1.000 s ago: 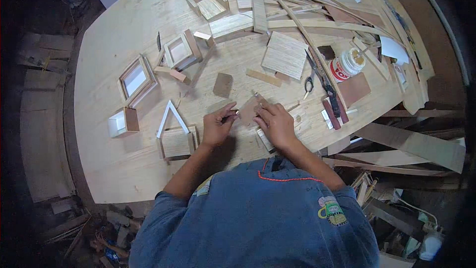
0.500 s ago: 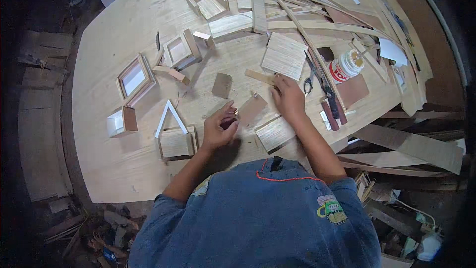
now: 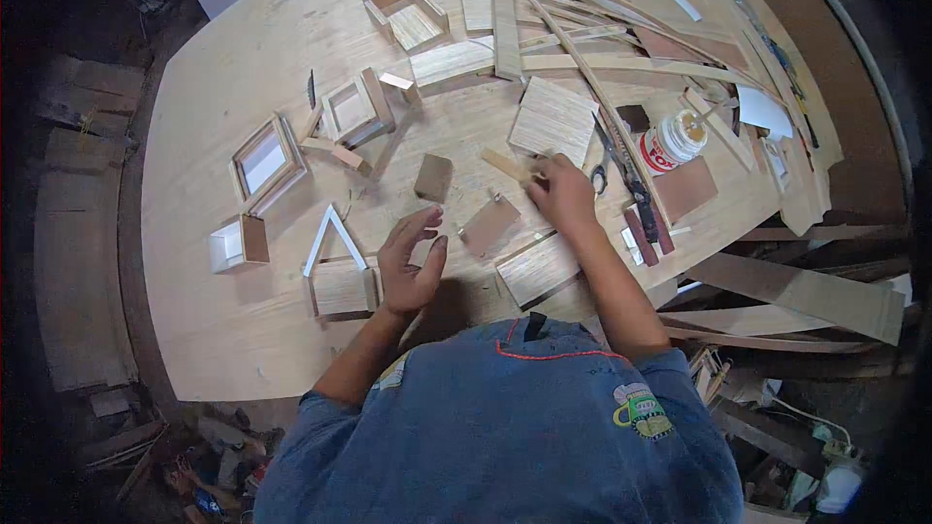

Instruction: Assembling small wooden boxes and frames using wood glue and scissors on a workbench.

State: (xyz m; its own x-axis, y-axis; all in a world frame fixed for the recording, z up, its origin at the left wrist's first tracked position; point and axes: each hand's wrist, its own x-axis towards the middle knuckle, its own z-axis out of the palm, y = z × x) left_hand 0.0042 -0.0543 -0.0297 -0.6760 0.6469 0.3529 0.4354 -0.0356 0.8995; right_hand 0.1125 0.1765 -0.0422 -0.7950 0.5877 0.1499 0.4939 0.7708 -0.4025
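Observation:
My left hand [image 3: 413, 262] is open above the table, its thumb and fingers apart with nothing visible between them. Just right of it lies a small brown rectangular board [image 3: 488, 226] with a tiny light piece at its far edge. My right hand [image 3: 565, 196] pinches the near end of a short, thin wood strip [image 3: 503, 165]; the fingertips are partly hidden. Beyond my left hand sits a small dark-brown block [image 3: 433, 178]. A pale wood panel [image 3: 536, 270] lies under my right forearm, and a light square wood panel [image 3: 553, 121] lies beyond that hand.
Small wooden boxes and frames [image 3: 269, 163] stand on the left, near a white V-shaped piece [image 3: 335, 238]. Right of my right hand are scissors [image 3: 600, 175], long wood strips [image 3: 621, 126] and an open glue jar [image 3: 672, 143]. An open wooden box [image 3: 408, 17] sits at the far side.
My left hand has opened its curled fingers and drawn back slightly to the left. The strip in my right hand has shifted a little nearer. The small brown board lies slightly nearer too.

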